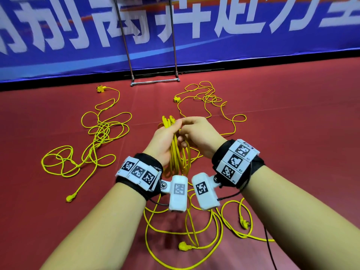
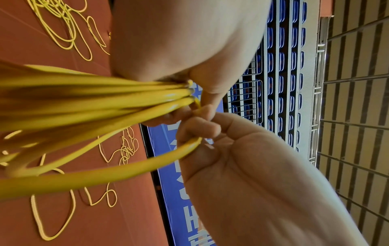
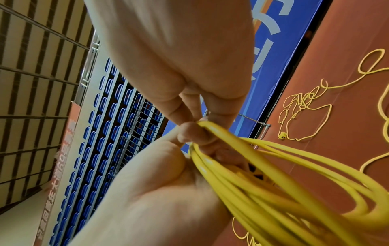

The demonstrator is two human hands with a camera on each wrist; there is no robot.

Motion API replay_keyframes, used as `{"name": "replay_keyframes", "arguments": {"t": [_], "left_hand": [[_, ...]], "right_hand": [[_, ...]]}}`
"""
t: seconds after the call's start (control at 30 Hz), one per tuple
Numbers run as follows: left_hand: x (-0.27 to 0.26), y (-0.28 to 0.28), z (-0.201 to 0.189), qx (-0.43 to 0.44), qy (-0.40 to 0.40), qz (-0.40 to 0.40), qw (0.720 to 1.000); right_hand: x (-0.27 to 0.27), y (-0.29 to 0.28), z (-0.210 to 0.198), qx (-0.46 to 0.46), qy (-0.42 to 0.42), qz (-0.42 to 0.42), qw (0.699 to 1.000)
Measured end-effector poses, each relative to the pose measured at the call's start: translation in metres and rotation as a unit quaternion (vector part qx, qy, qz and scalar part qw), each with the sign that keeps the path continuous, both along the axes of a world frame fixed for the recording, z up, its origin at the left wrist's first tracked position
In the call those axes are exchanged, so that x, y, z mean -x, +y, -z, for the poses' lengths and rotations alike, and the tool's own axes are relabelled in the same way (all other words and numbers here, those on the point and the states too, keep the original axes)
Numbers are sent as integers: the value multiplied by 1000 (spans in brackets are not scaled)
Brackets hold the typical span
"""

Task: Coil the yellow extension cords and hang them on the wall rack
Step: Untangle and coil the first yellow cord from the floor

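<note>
1. A person's left hand (image 1: pixel 165 139) closes its curled fingers around the top of a gathered bundle of yellow extension-cord loops (image 1: pixel 179 152), held above the red floor mat (image 1: pixel 292 114); the loops hang between both wrists.
2. The right hand (image 1: pixel 198 133) meets the left at the bundle's top, its fingers bent round a strand.
3. Only the head view shows two more loose yellow cords (image 1: pixel 101 133) tangled on the mat, left and right, and the metal tube rack (image 1: pixel 153 81) standing against the blue lettered banner (image 1: pixel 253 26).
4. The left wrist view alone shows the right fingers (image 2: pixel 200 128) hooking one separate yellow loop.
5. The right wrist view alone shows the left thumb (image 3: pixel 191 133) pressing the strands together.
</note>
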State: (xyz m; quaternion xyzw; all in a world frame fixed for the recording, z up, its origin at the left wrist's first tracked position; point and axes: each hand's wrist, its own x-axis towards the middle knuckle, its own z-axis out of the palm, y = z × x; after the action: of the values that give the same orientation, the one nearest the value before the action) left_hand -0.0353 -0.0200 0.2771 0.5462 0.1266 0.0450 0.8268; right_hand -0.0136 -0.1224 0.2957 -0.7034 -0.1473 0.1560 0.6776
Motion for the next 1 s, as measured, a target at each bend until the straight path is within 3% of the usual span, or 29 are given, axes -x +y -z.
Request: {"name": "replay_keyframes", "arguments": {"t": [0.2,0.43,0.77,1.0], "left_hand": [[-8,7,6,3,20,-54,998],[-18,37,7,2,48,-184,982],[-17,44,13,35,106,-120,986],[-13,40,3,58,98,-101,988]], "right_hand": [[-2,-7,-5,-40,43,-14,998],[0,-12,-4,91,-15,-142,986],[6,-8,0,96,-44,-149,983],[9,-9,4,55,-27,-150,987]]}}
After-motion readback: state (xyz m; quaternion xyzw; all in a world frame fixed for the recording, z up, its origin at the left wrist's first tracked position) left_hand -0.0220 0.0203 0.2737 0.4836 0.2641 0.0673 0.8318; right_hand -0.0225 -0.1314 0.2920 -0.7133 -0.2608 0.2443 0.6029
